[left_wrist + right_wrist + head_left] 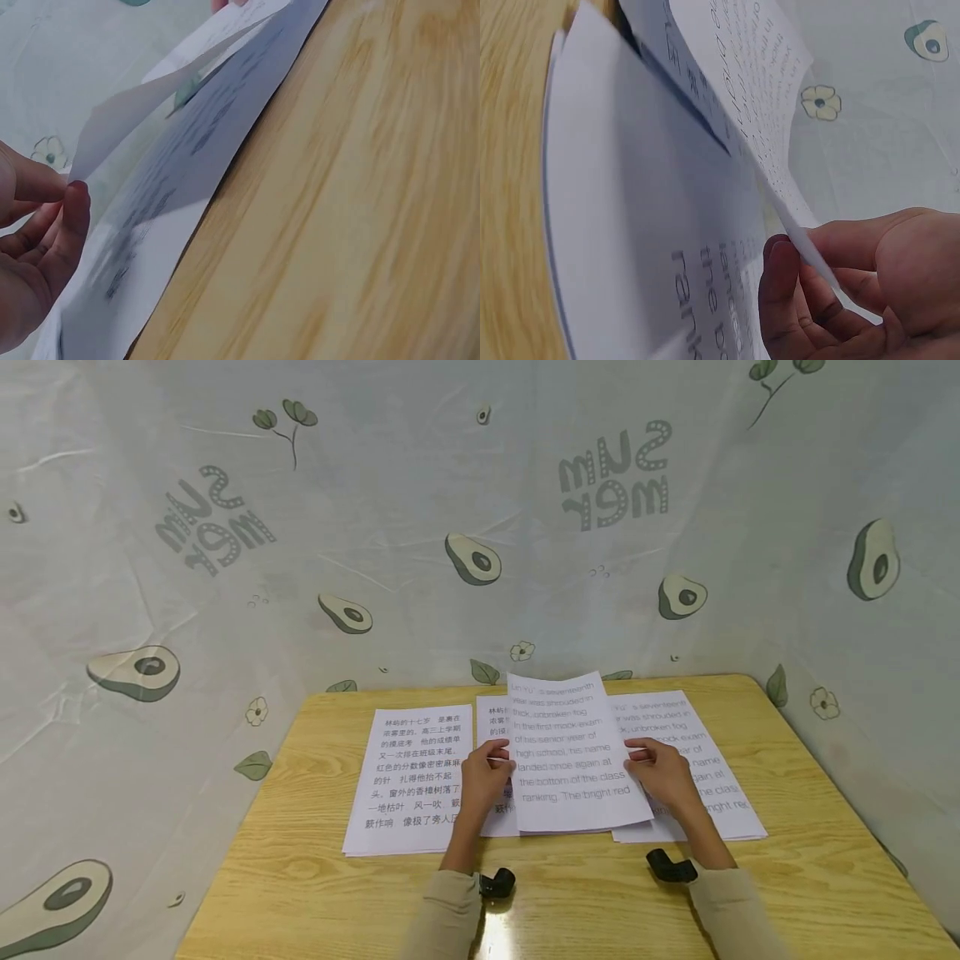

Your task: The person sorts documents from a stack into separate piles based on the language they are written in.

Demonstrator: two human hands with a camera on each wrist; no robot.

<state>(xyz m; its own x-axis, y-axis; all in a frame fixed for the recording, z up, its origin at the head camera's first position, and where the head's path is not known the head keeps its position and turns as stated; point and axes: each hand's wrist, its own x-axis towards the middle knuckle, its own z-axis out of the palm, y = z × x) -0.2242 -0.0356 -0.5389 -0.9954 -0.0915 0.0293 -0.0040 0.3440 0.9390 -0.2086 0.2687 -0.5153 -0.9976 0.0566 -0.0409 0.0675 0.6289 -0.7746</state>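
A sheet of paper (570, 760) printed with large English text is held up between both hands, raised above the papers on the table. My left hand (486, 777) pinches its left edge between thumb and fingers, as the left wrist view shows at the hand (45, 240). At the opposite edge my right hand (663, 772) pinches the sheet, and the right wrist view shows the thumb and fingers (784, 277) on either side of it. Beneath the sheet, a stack with Chinese text (495, 822) is partly hidden.
A stack of Chinese-text pages (416, 777) lies at the left of the wooden table (360, 910). To the right is an English-text stack (720, 777), partly covered by the raised sheet and right hand. A pale curtain (405, 468) with avocado prints hangs behind.
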